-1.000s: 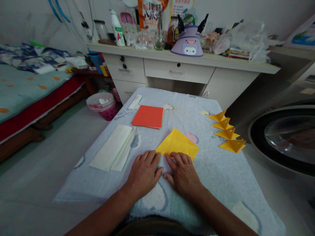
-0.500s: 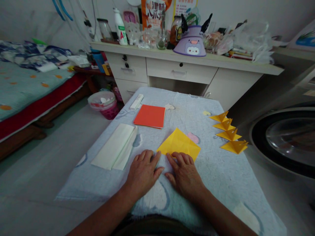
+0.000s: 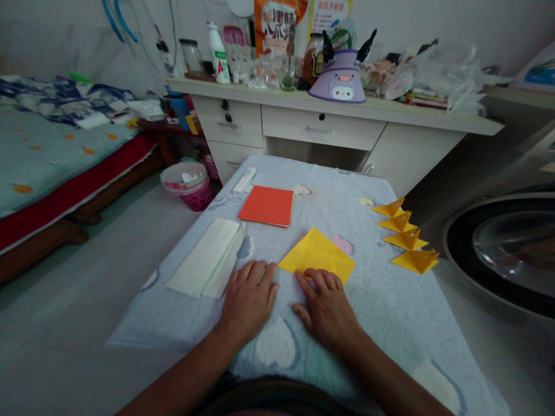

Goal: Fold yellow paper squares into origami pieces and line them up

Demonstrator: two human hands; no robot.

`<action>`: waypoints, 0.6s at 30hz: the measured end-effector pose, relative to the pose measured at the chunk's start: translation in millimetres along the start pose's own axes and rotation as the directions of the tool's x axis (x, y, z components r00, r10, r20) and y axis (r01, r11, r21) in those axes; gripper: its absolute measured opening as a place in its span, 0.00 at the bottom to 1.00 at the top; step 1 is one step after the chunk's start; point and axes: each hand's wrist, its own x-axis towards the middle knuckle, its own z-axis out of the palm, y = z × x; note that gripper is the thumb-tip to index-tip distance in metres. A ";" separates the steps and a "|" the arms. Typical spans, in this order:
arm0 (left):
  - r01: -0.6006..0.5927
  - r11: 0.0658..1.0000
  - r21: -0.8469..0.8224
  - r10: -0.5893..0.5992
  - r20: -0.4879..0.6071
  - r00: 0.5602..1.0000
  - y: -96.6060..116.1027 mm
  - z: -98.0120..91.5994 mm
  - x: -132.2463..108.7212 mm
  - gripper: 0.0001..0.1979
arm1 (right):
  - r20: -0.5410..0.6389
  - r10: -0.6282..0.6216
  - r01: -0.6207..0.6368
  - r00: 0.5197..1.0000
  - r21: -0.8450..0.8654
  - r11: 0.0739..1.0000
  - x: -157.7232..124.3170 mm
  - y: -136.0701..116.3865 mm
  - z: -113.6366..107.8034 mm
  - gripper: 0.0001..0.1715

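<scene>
A creased sheet of yellow origami paper (image 3: 318, 251) lies on the cloth-covered table (image 3: 368, 323) in front of me. My right hand (image 3: 326, 303) rests palm down, its fingertips on the paper's near edge. Just left of the paper lies my left hand (image 3: 249, 297), flat on the cloth with fingers extended, holding nothing. Its fingertips are close to the paper's left corner. Beyond it is a stack of square paper with a red top sheet (image 3: 267, 205). Along the right side sit several folded yellow paper pieces (image 3: 415, 261) in a row.
A folded pale green-white cloth or paper (image 3: 203, 257) lies to the left, with a small white box (image 3: 244, 181) behind. A cluttered white cabinet (image 3: 321, 124) stands past the table. A pink bin (image 3: 191, 188), a bed (image 3: 56, 156) and a washing machine (image 3: 498, 254) flank it.
My left hand has drawn back leftward from the paper's left corner onto the cloth. My right hand stays on the near edge. The whole view has shifted slightly.
</scene>
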 end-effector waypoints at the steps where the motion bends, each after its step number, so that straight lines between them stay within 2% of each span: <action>1: -0.042 0.999 -0.018 0.042 -0.009 0.999 3.5 1.5 1.1 0.18 | 0.001 0.001 -0.001 1.000 -0.001 1.000 0.0 -0.2 0.0 0.34; 3: -0.165 0.984 -0.069 0.166 0.014 0.986 10.2 4.4 3.8 0.18 | 0.003 0.006 -0.006 1.000 0.001 1.000 0.2 -0.5 0.0 0.34; 5: -0.222 0.969 -0.108 0.230 0.063 0.971 14.6 6.7 6.4 0.18 | 0.004 0.010 -0.010 1.000 0.009 1.000 0.5 -0.5 -0.1 0.34; 8: -0.221 0.967 -0.129 0.236 0.113 0.965 15.3 8.2 8.5 0.18 | 0.005 0.003 -0.003 1.000 0.019 1.000 -0.6 1.3 -0.7 0.33; 11: -0.220 0.969 -0.115 0.233 0.110 0.966 12.7 8.4 8.1 0.19 | -0.009 0.008 -0.008 1.000 0.010 1.000 -7.4 6.6 -2.1 0.33; 18: -0.219 0.972 -0.090 0.227 0.094 0.969 10.8 9.9 4.7 0.19 | -0.040 0.055 -0.058 0.998 -0.073 0.996 -41.5 32.7 -7.4 0.32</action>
